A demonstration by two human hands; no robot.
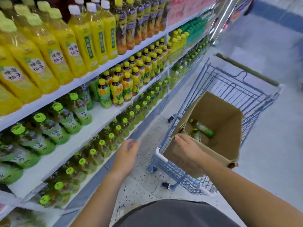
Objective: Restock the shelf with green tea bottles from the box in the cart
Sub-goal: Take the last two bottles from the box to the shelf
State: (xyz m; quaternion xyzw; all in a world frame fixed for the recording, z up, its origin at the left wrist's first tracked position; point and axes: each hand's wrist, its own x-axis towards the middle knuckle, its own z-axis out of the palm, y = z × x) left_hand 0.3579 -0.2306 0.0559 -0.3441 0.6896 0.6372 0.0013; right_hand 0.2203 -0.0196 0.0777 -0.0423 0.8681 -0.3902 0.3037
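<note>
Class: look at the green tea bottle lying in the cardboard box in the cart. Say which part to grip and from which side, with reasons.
Probably grip the green tea bottle round its mid-body, reaching down through the open top of the box. It lies on its side with its long flank up, and the walls block a sideways approach. The right hand is at the near rim.

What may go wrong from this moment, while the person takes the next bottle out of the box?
1. The box sits tilted in the cart; the right hand resting on its near edge might tip it further, and the bottles lying inside could roll.
2. The cart stands on wheels and the left hand hangs free, so a push might roll it away.
</note>
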